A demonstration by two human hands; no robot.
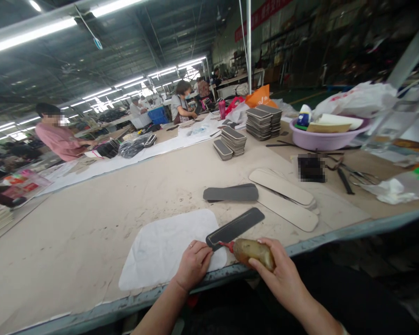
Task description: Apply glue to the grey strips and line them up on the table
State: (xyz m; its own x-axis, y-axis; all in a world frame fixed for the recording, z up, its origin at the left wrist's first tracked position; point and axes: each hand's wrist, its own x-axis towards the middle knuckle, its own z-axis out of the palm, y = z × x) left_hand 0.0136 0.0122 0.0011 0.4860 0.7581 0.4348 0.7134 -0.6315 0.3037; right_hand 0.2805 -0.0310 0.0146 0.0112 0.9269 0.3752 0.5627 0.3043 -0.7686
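My right hand (277,270) is wrapped round a squeeze bottle (253,253) of yellowish-brown glue. Its red nozzle points left and meets the near end of a dark grey strip with rounded ends (235,228). A thin pale line runs along the strip's border. My left hand (194,261) has its fingers together at the strip's near left corner, holding it down; the fingertips are partly hidden. Under that end lies a white sheet (167,249) with rounded corners. Just beyond lie more dark grey strips (230,192) and a fanned pile of beige strips (288,200).
Stacks of finished-looking dark pieces (232,141) stand farther back. At the right are a purple basin (330,137) with items in it, scissors (361,176) and a plastic bag (400,188). The table's blue-grey edge (321,239) runs close to me. Other people work beyond.
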